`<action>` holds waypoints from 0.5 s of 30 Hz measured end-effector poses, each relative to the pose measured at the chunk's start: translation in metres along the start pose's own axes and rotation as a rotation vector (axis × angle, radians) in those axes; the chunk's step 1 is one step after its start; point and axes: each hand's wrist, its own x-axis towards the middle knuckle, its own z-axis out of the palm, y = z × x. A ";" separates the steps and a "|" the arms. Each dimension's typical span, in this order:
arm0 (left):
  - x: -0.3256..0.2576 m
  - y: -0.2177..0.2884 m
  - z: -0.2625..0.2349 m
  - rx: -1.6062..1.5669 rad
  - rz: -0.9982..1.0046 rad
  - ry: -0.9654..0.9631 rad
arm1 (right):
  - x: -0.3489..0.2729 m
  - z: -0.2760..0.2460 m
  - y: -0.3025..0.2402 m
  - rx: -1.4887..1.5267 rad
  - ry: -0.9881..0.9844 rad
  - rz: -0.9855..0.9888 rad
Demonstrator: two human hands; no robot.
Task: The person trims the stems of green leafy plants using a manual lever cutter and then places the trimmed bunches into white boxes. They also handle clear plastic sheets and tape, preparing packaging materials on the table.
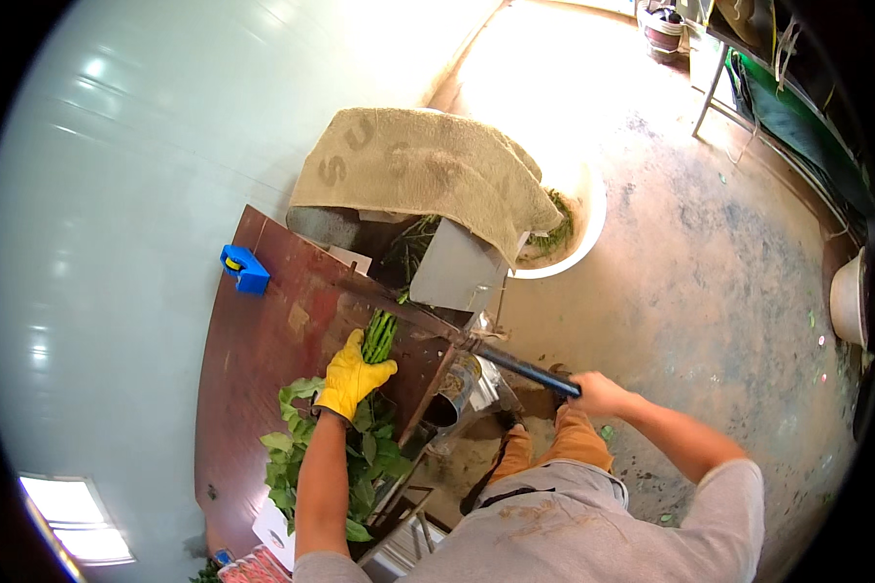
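A yellow glove covers my left hand [353,377], closed around a bundle of green flower stems [380,338]. Their leafy ends [365,457] spread back over the table beside my left forearm. The other ends of the stems reach under a long rusty bar, which looks like the blade of a lever cutter [413,313]. My bare right hand [598,395] is wrapped around the end of the bar's black handle [535,372]. Beyond the bar, more stems [413,243] lie inside a box-like opening under a burlap sack [428,160]. Whether the bar touches the stems, I cannot tell.
A blue tape dispenser [246,270] sits at the left of the reddish-brown table [243,389]. Behind the grey panel [457,267] stands a white tub [593,219] with green cuttings. A metal can [454,389] is below the bar. A pale basin [849,301] stands far right.
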 end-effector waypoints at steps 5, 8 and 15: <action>0.000 0.001 -0.003 -0.047 0.029 -0.006 | 0.113 0.058 0.067 0.045 0.105 0.127; -0.003 0.005 -0.008 -0.011 -0.022 -0.059 | 0.115 0.062 0.071 0.013 0.181 0.134; -0.010 0.002 -0.014 -0.042 0.030 -0.063 | -0.012 -0.037 -0.043 0.134 -0.034 -0.133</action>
